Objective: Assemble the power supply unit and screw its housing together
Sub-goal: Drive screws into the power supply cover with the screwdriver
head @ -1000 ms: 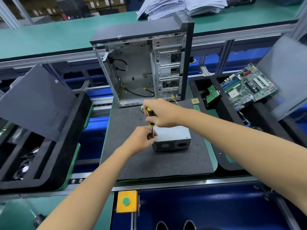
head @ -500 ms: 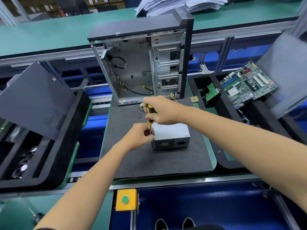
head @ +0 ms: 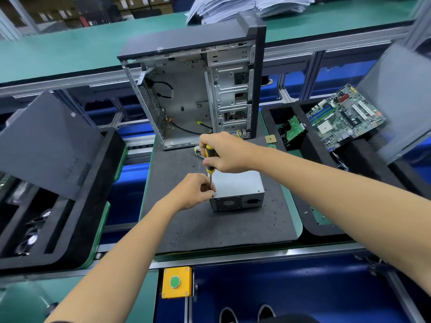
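Both hands clamp the screwdriver [head: 210, 157] — open computer case [head: 196, 94] stands just behind.

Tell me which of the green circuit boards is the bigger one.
The motherboard, propped in the far right tray. The other green board, in the slot to its left, is much smaller.

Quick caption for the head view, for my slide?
Right hand drives screwdriver into power supply corner; left hand steadies the shaft.

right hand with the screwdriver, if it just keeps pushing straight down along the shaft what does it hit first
The right hand grips the screwdriver nearly upright, tip at the near left top corner of the power supply unit. Going straight down, it would probably meet that corner first, right beside the left hand fingers; depth is unclear.
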### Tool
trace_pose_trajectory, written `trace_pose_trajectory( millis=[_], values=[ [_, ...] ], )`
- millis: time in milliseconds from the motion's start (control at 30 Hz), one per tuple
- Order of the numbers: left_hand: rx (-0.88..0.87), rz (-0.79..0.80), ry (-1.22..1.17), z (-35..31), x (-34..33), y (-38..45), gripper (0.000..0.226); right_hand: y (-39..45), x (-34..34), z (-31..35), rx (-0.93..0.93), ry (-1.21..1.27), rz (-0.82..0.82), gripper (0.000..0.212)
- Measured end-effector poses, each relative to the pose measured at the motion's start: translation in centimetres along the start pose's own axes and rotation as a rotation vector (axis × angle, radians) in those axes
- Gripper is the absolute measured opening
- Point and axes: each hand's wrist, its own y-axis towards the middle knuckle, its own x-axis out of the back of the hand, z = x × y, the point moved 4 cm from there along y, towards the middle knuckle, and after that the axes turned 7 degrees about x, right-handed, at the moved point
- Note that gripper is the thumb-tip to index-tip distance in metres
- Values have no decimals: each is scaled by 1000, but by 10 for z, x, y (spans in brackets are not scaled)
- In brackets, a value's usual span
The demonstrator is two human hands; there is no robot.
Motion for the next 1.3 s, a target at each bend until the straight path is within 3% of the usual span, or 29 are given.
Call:
trace_pose_trajectory(
  millis=[167, 500, 667, 900, 1300],
  values=[
    [-11, 25, -7, 1, 1, 1, 2, 0, 0, -2, -3, -11, 4, 11],
    [-28, -21, -19, 0, 4, -1, 6, 3, -3, -2, 25, -90, 25, 11],
    [-9, -29, -30, 3, 7, -3, 3, 5, 14, 1, 19, 53, -111, 12],
    [-15, -15, -5, 3, 4, -2, 6, 5, -1, 2, 26, -22, 5, 10],
    [-44, -13, 75, -2, 4, -1, 2, 8, -5, 6, 30, -104, 32, 11]
  ],
)
